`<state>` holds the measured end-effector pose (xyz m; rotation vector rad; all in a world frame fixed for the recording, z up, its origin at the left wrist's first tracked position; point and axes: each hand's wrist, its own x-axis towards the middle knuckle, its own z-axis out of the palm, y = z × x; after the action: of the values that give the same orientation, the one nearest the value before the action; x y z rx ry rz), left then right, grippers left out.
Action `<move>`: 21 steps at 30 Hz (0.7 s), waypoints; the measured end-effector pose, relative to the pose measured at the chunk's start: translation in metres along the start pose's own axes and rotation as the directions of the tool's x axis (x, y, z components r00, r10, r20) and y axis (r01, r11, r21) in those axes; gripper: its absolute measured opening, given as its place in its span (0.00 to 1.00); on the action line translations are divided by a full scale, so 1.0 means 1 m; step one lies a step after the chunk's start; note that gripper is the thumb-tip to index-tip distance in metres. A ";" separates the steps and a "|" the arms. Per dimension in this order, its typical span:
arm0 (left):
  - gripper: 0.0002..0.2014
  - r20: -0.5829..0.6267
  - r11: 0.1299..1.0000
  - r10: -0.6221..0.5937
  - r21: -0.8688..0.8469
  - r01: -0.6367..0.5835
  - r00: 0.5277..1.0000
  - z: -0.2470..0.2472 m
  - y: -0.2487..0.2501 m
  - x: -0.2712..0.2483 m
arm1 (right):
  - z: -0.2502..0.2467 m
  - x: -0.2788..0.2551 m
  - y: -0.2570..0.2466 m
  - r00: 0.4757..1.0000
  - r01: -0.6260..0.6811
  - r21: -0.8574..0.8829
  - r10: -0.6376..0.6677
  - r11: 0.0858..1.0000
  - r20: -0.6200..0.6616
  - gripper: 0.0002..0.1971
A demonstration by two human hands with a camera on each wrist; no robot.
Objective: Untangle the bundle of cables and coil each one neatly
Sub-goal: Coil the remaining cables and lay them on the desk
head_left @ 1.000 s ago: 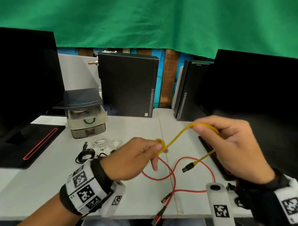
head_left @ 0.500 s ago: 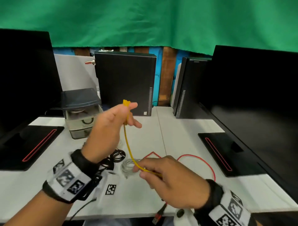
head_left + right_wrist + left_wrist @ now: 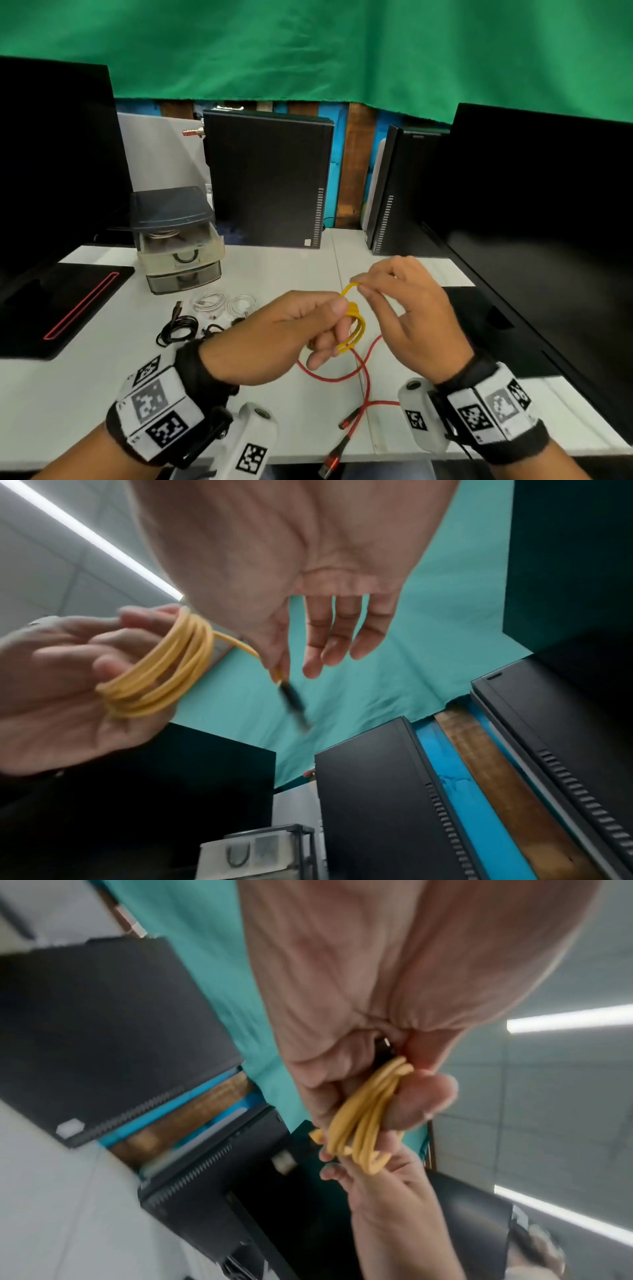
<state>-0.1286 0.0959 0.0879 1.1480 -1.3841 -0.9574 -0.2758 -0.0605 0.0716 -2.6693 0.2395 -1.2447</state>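
The yellow cable (image 3: 356,325) is wound in several loops round the fingers of my left hand (image 3: 308,329), held above the table. The same yellow coil (image 3: 363,1123) fills the left wrist view and the yellow coil (image 3: 164,669) shows in the right wrist view. My right hand (image 3: 387,291) pinches the cable's free end between thumb and forefinger just above the coil; its black plug (image 3: 294,704) hangs below that pinch, the other fingers spread. A red cable (image 3: 359,377) lies loose on the white table (image 3: 85,394) under my hands.
Coiled white cables (image 3: 226,303) and a black cable (image 3: 180,327) lie left of my hands. A small drawer box (image 3: 178,240) stands behind them. Two black computer cases (image 3: 267,181) and dark monitors (image 3: 548,222) line the back and sides.
A second ago the yellow cable stretched between my hands in one long arc. It is now wound into several loops on my left fingers, and my right hand holds only the short end.
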 end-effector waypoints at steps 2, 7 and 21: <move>0.19 -0.066 0.978 -0.031 -0.209 0.017 0.997 0.001 0.003 0.002 | 0.005 -0.001 -0.005 0.998 -0.026 0.085 0.021 0.996 0.057 0.09; 0.19 -0.148 0.846 -0.082 -0.533 -0.009 0.986 -0.002 0.005 0.007 | 0.006 0.001 -0.031 0.886 -0.463 0.657 0.305 0.594 0.349 0.08; 0.20 -0.071 0.773 -0.217 -0.622 0.127 0.974 -0.008 -0.007 0.010 | 0.001 0.010 -0.036 0.716 -0.616 0.743 0.577 0.260 0.393 0.07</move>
<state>-0.1201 0.0851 0.0844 0.8195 -0.7564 -1.3119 -0.2668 -0.0278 0.0868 -1.4628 0.4511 -0.7175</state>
